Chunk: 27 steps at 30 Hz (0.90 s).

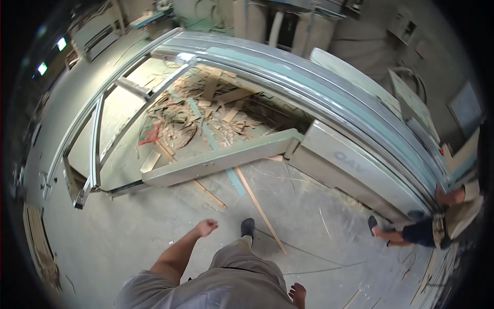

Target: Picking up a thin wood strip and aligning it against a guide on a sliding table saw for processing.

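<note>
My left hand (207, 227) hangs in front of me over the concrete floor, its fingers loosely curled with nothing seen in them. The long pale support arm (221, 160) of a sliding table saw is the nearest thing ahead of it. Low by my right hip is my right hand (297, 292), the fingers a little bent and apart, with no object visible in it. Both hands are away from the machine. Beyond the arm runs the saw's long metal sliding table (288, 64), with a metal outrigger frame (96, 139) at its left.
Wood offcuts and strips (198, 113) lie heaped beneath the frame. A thin wooden strip (261, 211) and a yellowish stick (210, 194) lie on the floor ahead. The saw's cabinet (345, 159) stands to the right, where another person (432, 226) touches the table's end. Stacked boards (38, 242) lie far left.
</note>
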Motion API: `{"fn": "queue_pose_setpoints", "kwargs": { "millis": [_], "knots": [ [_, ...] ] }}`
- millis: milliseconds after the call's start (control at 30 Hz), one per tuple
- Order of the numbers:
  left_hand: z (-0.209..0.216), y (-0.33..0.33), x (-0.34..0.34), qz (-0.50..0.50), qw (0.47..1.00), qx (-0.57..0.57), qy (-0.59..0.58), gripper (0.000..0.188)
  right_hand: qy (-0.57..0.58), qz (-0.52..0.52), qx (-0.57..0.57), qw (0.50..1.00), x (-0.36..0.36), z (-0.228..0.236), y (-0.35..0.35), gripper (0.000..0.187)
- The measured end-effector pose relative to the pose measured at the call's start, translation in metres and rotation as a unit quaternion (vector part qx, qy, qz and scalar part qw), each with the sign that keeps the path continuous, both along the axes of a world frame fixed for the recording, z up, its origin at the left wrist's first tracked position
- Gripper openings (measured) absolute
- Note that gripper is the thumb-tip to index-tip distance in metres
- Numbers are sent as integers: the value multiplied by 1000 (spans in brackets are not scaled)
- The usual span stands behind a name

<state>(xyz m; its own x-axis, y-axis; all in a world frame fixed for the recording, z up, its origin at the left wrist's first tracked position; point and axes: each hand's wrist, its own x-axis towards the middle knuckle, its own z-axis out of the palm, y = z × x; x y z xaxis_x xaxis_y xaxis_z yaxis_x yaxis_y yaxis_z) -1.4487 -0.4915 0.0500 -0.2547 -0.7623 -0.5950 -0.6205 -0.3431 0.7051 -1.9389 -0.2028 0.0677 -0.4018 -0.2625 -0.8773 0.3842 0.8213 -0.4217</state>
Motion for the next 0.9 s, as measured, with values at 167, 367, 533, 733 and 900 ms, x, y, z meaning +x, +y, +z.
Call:
{"fn": "queue_pose_setpoints", "kwargs": {
  "millis": [167, 367, 533, 733, 900],
  "knots": [
    [74, -56, -4, 207, 970, -73, 107, 34, 72, 98, -29, 992, -20, 34, -84, 21],
    [102, 54, 58, 338, 938, -64, 51, 36, 52, 230, -78, 969, -13, 66, -160, 35],
    [107, 287, 112, 358, 916, 84, -163, 40, 26, 313, -62, 947, 23, 86, -185, 34],
    [209, 530, 112, 495, 765, 386, -145, 41, -14, 418, 32, 908, 116, 91, -175, 30],
    [276, 555, 132, 644, 661, 375, -89, 42, -117, 487, 38, 865, 226, 117, -172, 19]
  ]
}}
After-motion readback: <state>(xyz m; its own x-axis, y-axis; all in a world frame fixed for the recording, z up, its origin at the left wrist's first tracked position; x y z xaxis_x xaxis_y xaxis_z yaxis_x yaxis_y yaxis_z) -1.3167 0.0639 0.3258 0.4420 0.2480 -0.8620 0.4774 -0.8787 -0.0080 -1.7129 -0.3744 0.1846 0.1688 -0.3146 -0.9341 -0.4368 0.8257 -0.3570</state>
